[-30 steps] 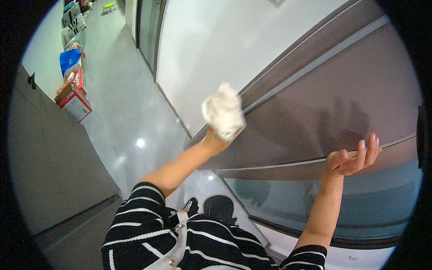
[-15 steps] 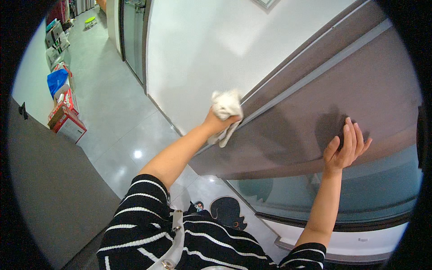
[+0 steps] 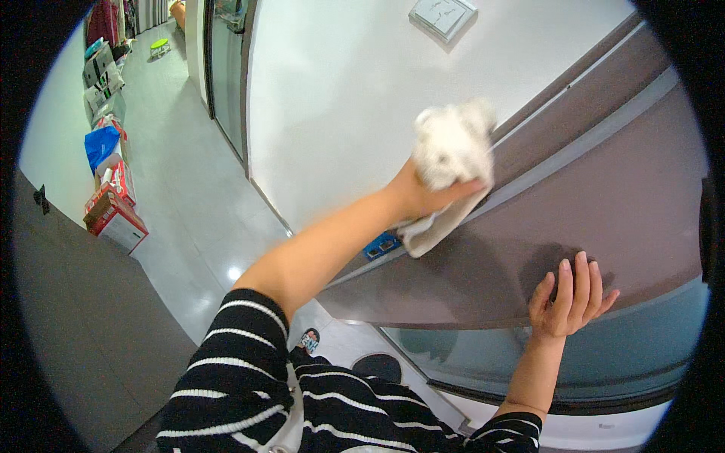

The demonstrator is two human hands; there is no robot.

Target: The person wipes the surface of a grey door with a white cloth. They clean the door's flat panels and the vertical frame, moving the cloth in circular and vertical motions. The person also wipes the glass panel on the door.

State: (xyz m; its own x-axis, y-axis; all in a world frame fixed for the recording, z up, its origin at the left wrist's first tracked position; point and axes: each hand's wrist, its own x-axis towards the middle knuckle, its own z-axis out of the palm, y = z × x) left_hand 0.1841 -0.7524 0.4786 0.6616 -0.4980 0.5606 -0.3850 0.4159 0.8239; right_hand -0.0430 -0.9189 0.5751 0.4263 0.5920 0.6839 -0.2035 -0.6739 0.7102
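Note:
A bunched white cloth [image 3: 457, 143] is gripped in my left hand [image 3: 423, 195], with one fold hanging below the fingers. It lies over the edge of a brown-grey door-like panel [image 3: 642, 174], beside the pale strip [image 3: 589, 140] along it. Motion blurs the cloth a little. Lower on the same panel, my right hand [image 3: 568, 302] is spread with fingers stretched out and nothing in it. Its fingertips appear to rest on the surface, above a glass pane [image 3: 619, 340]. A small blue rectangular piece [image 3: 382, 245] shows just beneath my left wrist.
A white wall [image 3: 325, 90] with a framed square plate [image 3: 444, 16] rises beyond the panel. At left, red-and-white boxes [image 3: 117, 219] and a blue bag [image 3: 100, 145] line a tiled floor [image 3: 189, 189]. Farther off stands a green stool [image 3: 159, 47]. A dark grey surface [image 3: 83, 317] fills the lower left.
My left hand has moved up and right along the panel's edge with the cloth, exposing the blue piece. My right hand sits lower in view, still open. The view has shifted slightly.

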